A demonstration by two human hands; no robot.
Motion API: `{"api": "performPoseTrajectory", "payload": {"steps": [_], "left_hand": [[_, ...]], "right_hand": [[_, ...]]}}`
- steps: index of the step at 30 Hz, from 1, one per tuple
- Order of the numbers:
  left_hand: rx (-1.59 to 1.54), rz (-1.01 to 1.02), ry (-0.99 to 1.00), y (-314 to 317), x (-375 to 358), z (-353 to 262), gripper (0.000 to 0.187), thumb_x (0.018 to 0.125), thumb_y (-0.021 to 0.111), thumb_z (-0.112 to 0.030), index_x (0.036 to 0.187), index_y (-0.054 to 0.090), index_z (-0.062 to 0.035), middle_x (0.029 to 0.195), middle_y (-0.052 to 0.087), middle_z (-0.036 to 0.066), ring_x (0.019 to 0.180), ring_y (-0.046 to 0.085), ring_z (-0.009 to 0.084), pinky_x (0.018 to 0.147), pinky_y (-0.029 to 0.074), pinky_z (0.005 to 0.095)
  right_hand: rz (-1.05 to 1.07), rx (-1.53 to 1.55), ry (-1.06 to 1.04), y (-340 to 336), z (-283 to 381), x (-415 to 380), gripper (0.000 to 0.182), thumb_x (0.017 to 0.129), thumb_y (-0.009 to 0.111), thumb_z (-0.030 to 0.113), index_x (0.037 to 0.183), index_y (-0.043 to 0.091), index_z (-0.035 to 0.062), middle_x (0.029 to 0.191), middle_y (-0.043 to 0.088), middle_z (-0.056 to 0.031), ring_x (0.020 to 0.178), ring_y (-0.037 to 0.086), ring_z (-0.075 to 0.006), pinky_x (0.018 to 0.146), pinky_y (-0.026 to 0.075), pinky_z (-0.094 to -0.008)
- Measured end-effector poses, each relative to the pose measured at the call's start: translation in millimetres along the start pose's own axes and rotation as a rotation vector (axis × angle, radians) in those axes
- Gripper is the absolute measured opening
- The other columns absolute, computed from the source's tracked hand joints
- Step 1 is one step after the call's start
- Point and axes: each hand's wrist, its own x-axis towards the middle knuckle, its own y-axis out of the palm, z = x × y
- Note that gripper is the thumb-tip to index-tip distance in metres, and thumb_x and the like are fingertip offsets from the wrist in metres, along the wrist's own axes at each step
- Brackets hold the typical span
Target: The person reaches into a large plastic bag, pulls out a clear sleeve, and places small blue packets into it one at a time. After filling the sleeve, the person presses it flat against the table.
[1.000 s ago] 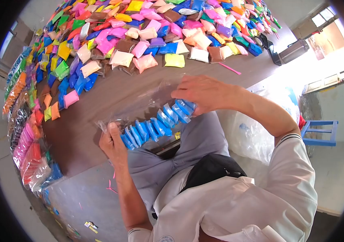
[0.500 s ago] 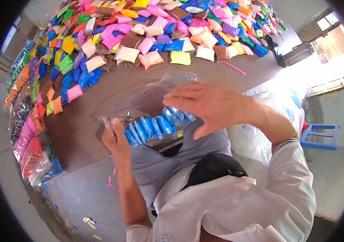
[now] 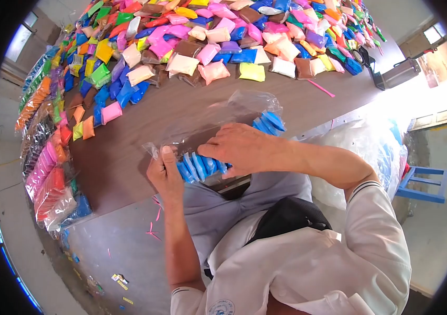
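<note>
A clear plastic bag (image 3: pixel 255 100) lies at the table's near edge with a row of small blue packets (image 3: pixel 201 167) inside it. My left hand (image 3: pixel 165 170) is closed on the bag's left end, thumb up. Curled over the middle of the row is my right hand (image 3: pixel 242 148), its fingers on the far side and its thumb on the near side, gripping packets that it partly hides. More blue packets (image 3: pixel 269 124) show beyond my right hand, at the bag's right end.
A big heap of colourful packets (image 3: pixel 181 64) covers the far part of the brown table (image 3: pixel 124 163). Filled bags (image 3: pixel 50 168) line its left edge. A tape dispenser (image 3: pixel 391 73) stands at the right, above a large clear bag (image 3: pixel 333 157) and a blue stool (image 3: pixel 423 184).
My right hand has come down from above the row, and its spread fingers have curled around the packets. The right-end packets now stand farther up and right. My left hand keeps its grip.
</note>
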Motion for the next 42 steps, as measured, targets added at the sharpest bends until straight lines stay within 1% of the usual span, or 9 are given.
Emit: {"api": "performPoseTrajectory", "payload": {"steps": [4,7,10,13,16,25,31,37,42], "left_hand": [[0.018,-0.016,0.020,1.1,1.0,-2.0,0.038,0.101,0.053,-0.028,0.086,0.068,0.0047,0.072,0.064,0.008,0.067,0.056,0.0140,0.062,0.045,0.0300],[0.021,-0.024,0.036,1.5,0.2,-3.3,0.038,0.101,0.053,-0.027,0.086,0.068,0.0045,0.071,0.063,0.007,0.067,0.056,0.0141,0.062,0.044,0.0297],[0.007,-0.007,0.033,0.9,-0.2,-2.4,0.038,0.101,0.052,-0.027,0.086,0.067,0.0041,0.071,0.063,0.007,0.067,0.056,0.0140,0.061,0.044,0.0295],[0.009,0.009,0.031,0.9,1.5,-4.1,0.037,0.101,0.052,-0.026,0.085,0.067,0.0041,0.072,0.063,0.007,0.067,0.056,0.0138,0.061,0.044,0.0296],[0.027,-0.004,0.026,-0.1,0.7,-6.1,0.037,0.101,0.052,-0.026,0.085,0.066,0.0046,0.073,0.062,0.007,0.068,0.055,0.0141,0.062,0.043,0.0302],[-0.034,0.002,-0.004,2.3,-1.7,3.4,0.037,0.101,0.049,-0.025,0.086,0.065,0.0050,0.076,0.062,0.008,0.071,0.056,0.0152,0.065,0.045,0.0306],[-0.003,-0.007,0.008,2.6,-0.7,-1.5,0.036,0.100,0.050,-0.025,0.087,0.066,0.0048,0.077,0.063,0.009,0.071,0.058,0.0164,0.066,0.046,0.0310],[0.051,0.017,0.004,-0.2,-0.4,-4.1,0.038,0.101,0.049,-0.026,0.088,0.066,0.0047,0.078,0.064,0.011,0.071,0.059,0.0177,0.066,0.046,0.0324],[0.053,0.013,0.002,-0.9,-1.0,-2.7,0.039,0.101,0.049,-0.028,0.088,0.066,0.0051,0.077,0.063,0.010,0.071,0.058,0.0170,0.066,0.045,0.0319]], "right_hand": [[-0.054,0.011,-0.021,-2.5,0.1,-5.6,0.081,0.064,0.085,0.026,0.132,0.047,0.0037,0.124,0.059,-0.0132,0.116,0.056,-0.0290,0.100,0.041,-0.0405],[-0.328,0.007,-0.082,0.5,1.5,-15.6,0.085,0.063,0.086,0.026,0.135,0.045,0.0030,0.131,0.055,-0.0155,0.120,0.053,-0.0301,0.102,0.040,-0.0413],[-0.362,0.062,-0.112,-3.5,12.9,-10.6,0.088,0.064,0.085,0.029,0.137,0.044,0.0027,0.136,0.051,-0.0171,0.124,0.050,-0.0309,0.103,0.039,-0.0418],[-0.271,0.083,-0.121,-4.0,20.3,5.9,0.085,0.065,0.084,0.031,0.135,0.045,0.0016,0.132,0.054,-0.0172,0.123,0.051,-0.0309,0.103,0.039,-0.0418],[0.056,0.045,-0.058,1.9,18.3,24.5,0.081,0.067,0.084,0.031,0.132,0.047,0.0006,0.127,0.057,-0.0180,0.123,0.051,-0.0313,0.103,0.040,-0.0420],[-0.270,0.204,0.020,-29.0,-6.5,-38.9,0.083,0.064,0.084,0.037,0.132,0.051,0.0021,0.132,0.055,-0.0160,0.125,0.050,-0.0316,0.107,0.038,-0.0427],[-0.279,-0.002,0.042,-22.9,-36.1,-77.5,0.089,0.057,0.087,0.035,0.133,0.050,0.0030,0.133,0.054,-0.0131,0.125,0.049,-0.0296,0.108,0.037,-0.0422],[-0.091,-0.113,0.118,-13.3,-42.0,-66.1,0.090,0.059,0.086,0.034,0.135,0.048,0.0048,0.133,0.053,-0.0105,0.125,0.048,-0.0287,0.106,0.038,-0.0404],[-0.328,-0.190,0.023,-13.3,-36.1,-69.0,0.086,0.059,0.087,0.031,0.132,0.049,0.0076,0.123,0.056,-0.0094,0.116,0.054,-0.0270,0.100,0.042,-0.0424]]}}
